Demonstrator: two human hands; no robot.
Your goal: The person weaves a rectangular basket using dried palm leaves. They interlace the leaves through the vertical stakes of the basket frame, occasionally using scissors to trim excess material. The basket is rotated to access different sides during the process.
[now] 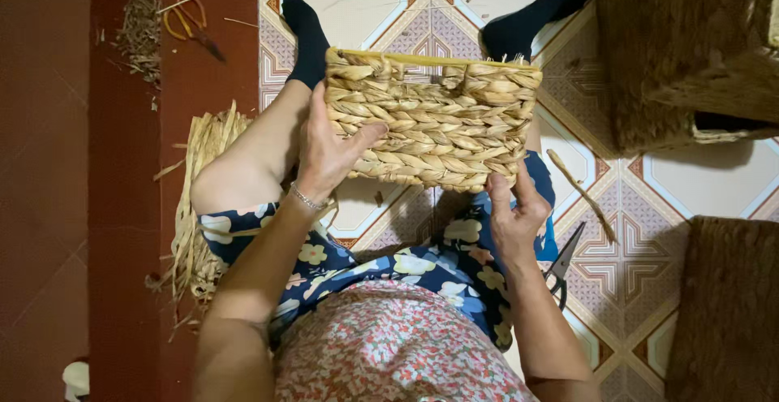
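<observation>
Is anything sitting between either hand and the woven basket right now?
Nothing visible does. The left hand lies flat against the woven basket at its left end, and the right hand grips its lower right corner. The scissors lie on the tiled floor to the right, apart from both hands.

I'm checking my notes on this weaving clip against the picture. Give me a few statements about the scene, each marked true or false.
1. Both hands are on the woven basket. True: the left hand grips its left side, the right hand its lower right corner.
2. Black-handled scissors lie on the tiled floor beside the right hand. True.
3. The left wrist is bare. False: it wears a thin bracelet.
4. The basket is smooth plastic. False: it is braided from dried straw-coloured fibre.
5. A bundle of loose dry fibre lies by the left leg. True.
</observation>
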